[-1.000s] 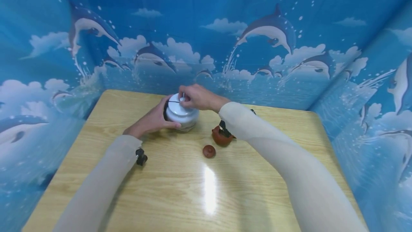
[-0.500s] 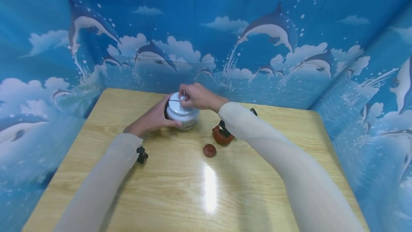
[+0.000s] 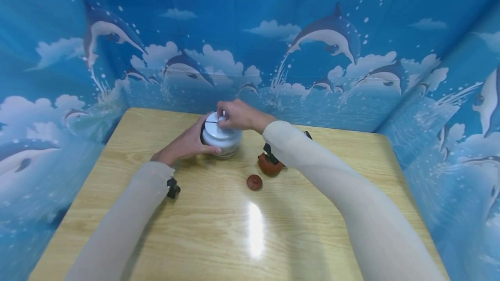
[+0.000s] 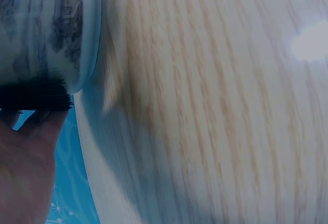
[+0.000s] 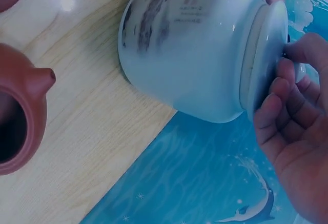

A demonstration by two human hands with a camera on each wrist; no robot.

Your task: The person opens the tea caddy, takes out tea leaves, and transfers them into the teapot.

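Observation:
A white ceramic jar [image 3: 225,144] with a dark painted pattern stands near the table's back edge. My left hand [image 3: 190,143] grips its left side, thumb across the front. Between that hand and the jar hangs a black tassel-like fringe [image 4: 36,95]. A thin dark cord [image 3: 211,122] crosses the lid [image 5: 267,55], which sits on the jar's mouth. With curled fingers, my right hand [image 3: 244,116] pinches the small white knob [image 5: 300,72] on top of the lid; the hand partly hides the knob.
A reddish-brown clay teapot [image 5: 32,93], its top uncovered, stands right of the jar, partly under my right sleeve. Its small round lid [image 3: 254,182] lies in front of it on the wooden table [image 3: 187,229]. Blue dolphin-print curtain [image 3: 250,34] surrounds the table's back and sides.

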